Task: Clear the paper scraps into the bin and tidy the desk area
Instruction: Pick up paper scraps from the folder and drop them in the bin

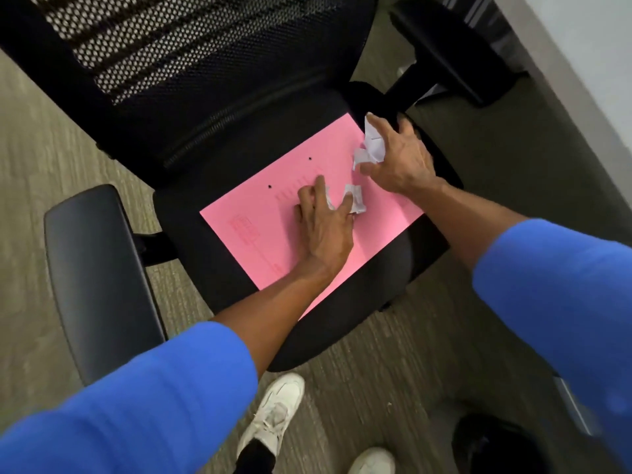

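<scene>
A pink folder lies flat on the black seat of an office chair. White crumpled paper scraps rest on it. My left hand presses down on the folder, its fingers pinching one scrap near the middle. My right hand is at the folder's far right corner, fingers curled around other white scraps. Both forearms reach out from blue sleeves.
The chair has a mesh back and two black armrests. A dark round bin stands on the carpet at the bottom right. A white desk edge runs along the right. My white shoes are below the seat.
</scene>
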{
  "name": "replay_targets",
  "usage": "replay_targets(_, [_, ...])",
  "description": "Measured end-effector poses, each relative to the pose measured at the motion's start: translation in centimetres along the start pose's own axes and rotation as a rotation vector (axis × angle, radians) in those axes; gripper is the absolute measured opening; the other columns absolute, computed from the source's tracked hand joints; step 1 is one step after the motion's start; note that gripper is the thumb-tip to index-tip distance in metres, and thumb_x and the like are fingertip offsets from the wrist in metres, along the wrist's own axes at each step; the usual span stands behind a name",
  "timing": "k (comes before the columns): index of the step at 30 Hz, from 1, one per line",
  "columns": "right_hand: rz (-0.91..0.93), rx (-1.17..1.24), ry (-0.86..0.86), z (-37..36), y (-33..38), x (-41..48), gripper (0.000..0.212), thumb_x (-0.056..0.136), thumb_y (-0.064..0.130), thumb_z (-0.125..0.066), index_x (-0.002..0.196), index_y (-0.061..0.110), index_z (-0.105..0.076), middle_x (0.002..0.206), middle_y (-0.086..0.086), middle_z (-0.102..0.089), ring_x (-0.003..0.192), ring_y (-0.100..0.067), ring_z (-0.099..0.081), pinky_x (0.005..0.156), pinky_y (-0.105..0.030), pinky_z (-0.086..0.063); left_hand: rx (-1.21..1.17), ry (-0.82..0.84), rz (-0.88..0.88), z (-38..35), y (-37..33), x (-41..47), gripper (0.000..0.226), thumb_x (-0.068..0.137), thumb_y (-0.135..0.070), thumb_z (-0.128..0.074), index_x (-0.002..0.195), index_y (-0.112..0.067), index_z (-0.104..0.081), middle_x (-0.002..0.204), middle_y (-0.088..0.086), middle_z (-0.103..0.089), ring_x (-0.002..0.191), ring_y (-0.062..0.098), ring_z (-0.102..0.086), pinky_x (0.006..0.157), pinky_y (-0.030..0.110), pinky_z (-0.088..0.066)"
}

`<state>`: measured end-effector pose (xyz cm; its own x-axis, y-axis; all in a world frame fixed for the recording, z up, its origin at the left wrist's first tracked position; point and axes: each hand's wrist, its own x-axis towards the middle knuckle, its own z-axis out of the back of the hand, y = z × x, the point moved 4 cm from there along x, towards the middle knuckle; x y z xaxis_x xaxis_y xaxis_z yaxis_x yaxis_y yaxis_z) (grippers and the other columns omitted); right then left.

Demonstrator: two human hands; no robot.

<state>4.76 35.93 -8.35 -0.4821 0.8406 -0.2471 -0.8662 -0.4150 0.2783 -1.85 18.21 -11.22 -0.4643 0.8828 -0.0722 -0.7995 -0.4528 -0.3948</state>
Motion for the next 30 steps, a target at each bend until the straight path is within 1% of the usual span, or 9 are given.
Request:
replay_targets(3, [0.079,-0.106,0.031,0.4,0.8,1.1,0.090,0.087,0.043,-0.081,0.160,0.046,-0.028,0.172,-0.012,-0.021,0.150,-0.046,-0.037,0.112,-0.058,-0.046,-0.026,-0.031,-0.020,-0.1,0.3,0.3,0.037,0.107,-0.032,-0.059,0.143,-0.026,-0.068,0.167,0.012,-0.035,0.143,0.032,-0.038,0.113,0.046,-0.042])
replay_targets(6, [0.187,-0.192,0.044,0.6,1.5,1.2,0.065,0.093,0.033,-0.078,0.151,0.035,-0.050,0.160,-0.012,-0.040,0.141,-0.044,-0.043,0.112,-0.054,-0.044,-0.002,-0.052,-0.116,-0.2,0.4,0.4,0.034,0.109,-0.027,-0.056,0.138,-0.018,-0.072,0.154,0.010,-0.051,0.134,0.029,-0.045,0.101,0.037,-0.050])
replay_targets(8, [0.212,-0.180,-0.022,0.7,1.7,1.0,0.045,0.094,0.026,-0.078,0.137,0.025,-0.066,0.146,-0.014,-0.053,0.131,-0.041,-0.051,0.105,-0.050,-0.047,-0.021,-0.061,-0.138,-0.2,0.4,0.5,0.033,0.109,-0.023,-0.056,0.134,-0.012,-0.073,0.145,0.008,-0.056,0.130,0.025,-0.046,0.093,0.031,-0.053])
replay_targets(11, [0.168,-0.128,-0.139,0.7,1.3,0.1,0.028,0.093,0.013,-0.076,0.121,0.013,-0.075,0.130,-0.014,-0.064,0.120,-0.037,-0.061,0.095,-0.045,-0.052,-0.087,-0.049,-0.081,0.0,0.6,0.4,0.032,0.108,-0.020,-0.056,0.132,-0.008,-0.074,0.142,0.004,-0.056,0.120,0.015,-0.044,0.084,0.022,-0.045])
replay_targets(14, [0.121,-0.057,-0.255,0.4,0.3,-1.1,0.026,0.093,0.006,-0.072,0.119,0.008,-0.076,0.120,-0.013,-0.069,0.110,-0.034,-0.066,0.086,-0.036,-0.048,-0.101,-0.046,-0.096,0.3,0.2,0.0,0.028,0.104,-0.014,-0.064,0.126,-0.004,-0.077,0.138,0.007,-0.061,0.123,0.021,-0.051,0.088,0.025,-0.051])
replay_targets(24, [-0.165,0.279,-0.547,-1.8,-5.5,-11.8,0.026,0.092,0.014,-0.072,0.117,0.013,-0.080,0.102,-0.007,-0.073,0.088,-0.020,-0.066,0.080,-0.027,-0.051,-0.113,-0.042,-0.204,-0.8,-1.2,-3.9,0.024,0.102,-0.004,-0.060,0.117,0.000,-0.079,0.131,0.010,-0.063,0.119,0.025,-0.053,0.091,0.028,-0.051])
replay_targets(27, [-0.335,0.399,-0.639,-2.9,-7.6,-16.9,0.024,0.092,0.018,-0.073,0.114,0.015,-0.081,0.097,-0.006,-0.076,0.076,-0.011,-0.060,0.076,-0.014,-0.041,-0.242,-0.043,-0.191,-2.0,-2.1,-6.3,0.023,0.102,-0.006,-0.059,0.109,0.002,-0.079,0.127,0.010,-0.064,0.115,0.024,-0.053,0.091,0.025,-0.048])
replay_targets(29, [-0.489,0.526,-0.684,-4.0,-9.2,-20.9,0.025,0.091,0.021,-0.075,0.114,0.017,-0.082,0.099,-0.002,-0.081,0.077,-0.010,-0.066,0.077,-0.013,-0.044,-0.320,-0.046,-0.201,-2.8,-3.0,-8.4,0.020,0.099,-0.006,-0.062,0.106,0.001,-0.080,0.122,0.009,-0.065,0.112,0.025,-0.055,0.088,0.028,-0.050])
replay_targets(30, [-0.558,0.571,-0.693,-4.8,-10.1,-23.0,0.025,0.091,0.022,-0.076,0.114,0.017,-0.082,0.101,-0.002,-0.082,0.079,-0.012,-0.070,0.078,-0.014,-0.047,-0.339,-0.049,-0.214,-3.1,-3.6,-9.5,0.019,0.098,-0.006,-0.064,0.105,-0.001,-0.081,0.120,0.009,-0.066,0.111,0.024,-0.055,0.088,0.023,-0.049])
